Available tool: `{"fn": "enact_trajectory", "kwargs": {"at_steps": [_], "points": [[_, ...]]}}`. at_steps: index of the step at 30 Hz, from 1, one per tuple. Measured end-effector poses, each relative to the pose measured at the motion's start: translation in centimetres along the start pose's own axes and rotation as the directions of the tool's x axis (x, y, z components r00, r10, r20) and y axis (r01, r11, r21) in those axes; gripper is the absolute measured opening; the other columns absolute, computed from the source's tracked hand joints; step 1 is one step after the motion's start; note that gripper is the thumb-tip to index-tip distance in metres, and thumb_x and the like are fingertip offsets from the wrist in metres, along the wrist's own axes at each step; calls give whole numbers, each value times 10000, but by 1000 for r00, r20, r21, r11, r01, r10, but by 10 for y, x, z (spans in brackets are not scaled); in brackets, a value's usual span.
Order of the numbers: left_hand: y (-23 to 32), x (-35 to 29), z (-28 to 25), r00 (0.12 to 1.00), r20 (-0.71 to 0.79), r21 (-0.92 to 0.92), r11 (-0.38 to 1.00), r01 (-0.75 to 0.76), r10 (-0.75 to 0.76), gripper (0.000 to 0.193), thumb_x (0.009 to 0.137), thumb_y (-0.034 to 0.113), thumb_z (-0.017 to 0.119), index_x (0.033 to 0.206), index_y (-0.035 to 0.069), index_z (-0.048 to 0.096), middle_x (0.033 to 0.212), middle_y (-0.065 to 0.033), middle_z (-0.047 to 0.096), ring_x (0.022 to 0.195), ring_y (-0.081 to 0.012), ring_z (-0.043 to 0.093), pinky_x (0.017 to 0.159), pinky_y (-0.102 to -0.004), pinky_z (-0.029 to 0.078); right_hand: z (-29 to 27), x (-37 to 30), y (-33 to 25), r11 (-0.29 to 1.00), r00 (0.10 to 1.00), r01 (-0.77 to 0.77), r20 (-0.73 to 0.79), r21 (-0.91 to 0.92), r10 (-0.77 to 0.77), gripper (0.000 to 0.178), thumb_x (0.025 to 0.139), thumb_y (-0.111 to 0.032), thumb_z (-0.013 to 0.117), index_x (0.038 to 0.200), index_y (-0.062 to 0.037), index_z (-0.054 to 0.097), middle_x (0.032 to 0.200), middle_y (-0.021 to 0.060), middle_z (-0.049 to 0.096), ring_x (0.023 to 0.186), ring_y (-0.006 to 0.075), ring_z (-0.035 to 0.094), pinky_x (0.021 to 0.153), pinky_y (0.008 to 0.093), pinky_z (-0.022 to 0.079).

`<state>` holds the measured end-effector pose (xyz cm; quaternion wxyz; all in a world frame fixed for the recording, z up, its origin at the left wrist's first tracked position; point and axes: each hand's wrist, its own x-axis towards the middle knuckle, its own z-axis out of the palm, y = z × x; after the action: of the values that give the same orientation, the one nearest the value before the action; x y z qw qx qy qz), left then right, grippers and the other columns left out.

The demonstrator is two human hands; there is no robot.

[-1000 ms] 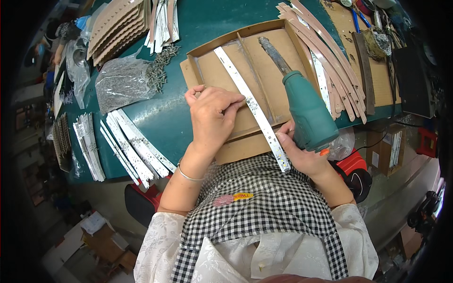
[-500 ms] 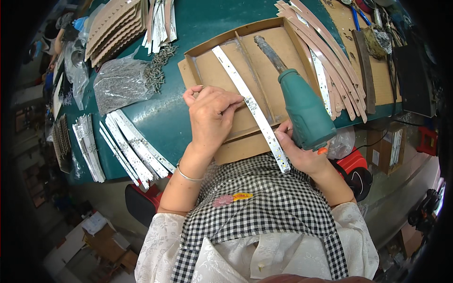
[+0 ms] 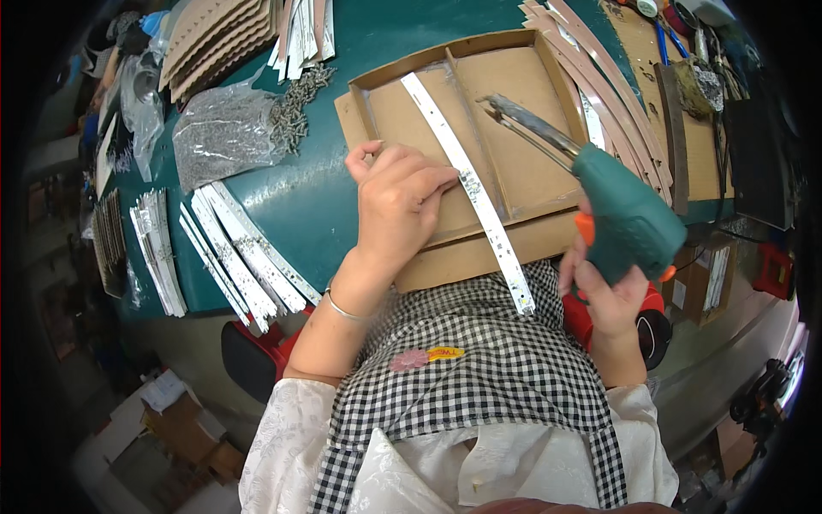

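My left hand [image 3: 398, 201] pinches the edge of a narrow white LED circuit strip [image 3: 479, 201] near its middle. The strip slants across a shallow cardboard tray [image 3: 522, 90], its near end reaching over my checked apron. Small components dot its surface. My right hand [image 3: 606, 295] is wrapped around the handle of a green soldering gun [image 3: 629, 201] with an orange trigger. The gun's dark metal tip and thin side rod point up and left over the tray, apart from the strip.
On the green table [image 3: 338, 128] at left lie a plastic bag of small parts [image 3: 227, 133], a loose pile of screw-like pieces [image 3: 300, 107] and bundled white strips [image 3: 248, 248]. Curved pinkish strips [image 3: 616, 107] lie right of the tray. Stacked brown boards [image 3: 218, 38] stand at the far left.
The soldering gun has swung right and turned, its tip moving away from upright to point up-left. My right hand has left the strip's near end and moved right.
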<state>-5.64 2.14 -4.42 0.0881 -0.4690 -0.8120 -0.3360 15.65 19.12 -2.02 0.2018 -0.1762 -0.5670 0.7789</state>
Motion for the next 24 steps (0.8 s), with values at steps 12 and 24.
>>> {"fn": "enact_trajectory", "kwargs": {"at_steps": [12, 24], "points": [[-3, -4, 3, 997, -37, -122, 991, 59, -64, 168, 697, 3, 810, 778, 133, 741, 740, 28, 698, 765, -150, 648, 962, -421, 375, -22, -15, -14, 999, 999, -32, 41, -41, 34, 733, 856, -153, 786, 1415, 108, 390, 1303, 232, 537, 754, 167, 565, 451, 265, 528], [-3, -4, 4, 997, -41, -133, 990, 54, -60, 155, 707, 3, 794, 773, 129, 735, 739, 25, 701, 760, -143, 657, 966, -422, 381, -23, -17, -17, 993, 987, -101, 124, -53, 107, 566, 879, -21, 737, 1352, 86, 446, 1141, 211, 599, 699, 171, 613, 548, 272, 536]]}}
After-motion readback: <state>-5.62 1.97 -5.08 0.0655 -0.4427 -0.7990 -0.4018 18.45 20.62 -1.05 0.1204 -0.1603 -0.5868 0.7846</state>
